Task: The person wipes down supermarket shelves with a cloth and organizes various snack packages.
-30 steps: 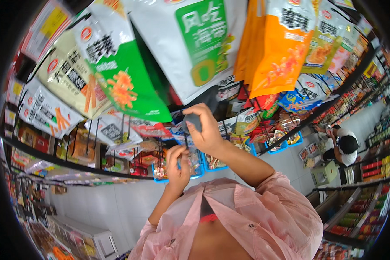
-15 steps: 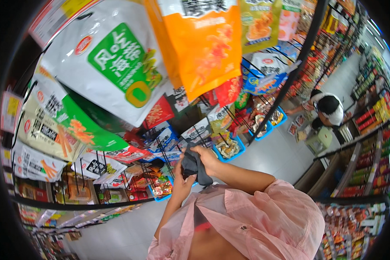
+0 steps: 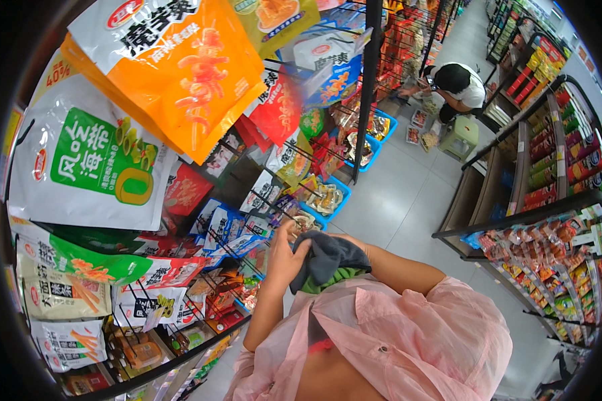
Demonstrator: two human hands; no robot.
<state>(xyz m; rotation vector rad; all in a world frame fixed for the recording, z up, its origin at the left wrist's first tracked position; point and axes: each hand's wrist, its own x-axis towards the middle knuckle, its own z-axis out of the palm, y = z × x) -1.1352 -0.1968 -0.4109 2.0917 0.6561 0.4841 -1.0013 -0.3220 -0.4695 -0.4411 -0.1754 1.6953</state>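
In front of my chest I hold a bunched dark grey cloth [image 3: 329, 255] with a green part [image 3: 334, 279] showing at its lower side. My left hand [image 3: 285, 259] is closed on the cloth's left edge, with the thumb against it. At the cloth's far right side, my right hand [image 3: 346, 242] holds it from behind; the cloth hides most of those fingers. Just beyond my hands stands a hanging rack of snack bags, with an orange snack bag [image 3: 180, 87] and a white-and-green snack bag [image 3: 90, 150] nearest.
Blue bins [image 3: 334, 207] with small packets line the rack's foot. A black rack post [image 3: 368, 87] rises ahead. Farther off, a person in white [image 3: 458, 87] crouches by a pale green stool [image 3: 460, 137] and packs on the floor. Shelves of snacks [image 3: 548, 154] stand to the right.
The view has turned, so the rack shifts left and more aisle shows. The cloth is spread wider with green now visible, and my right hand has gone behind it.
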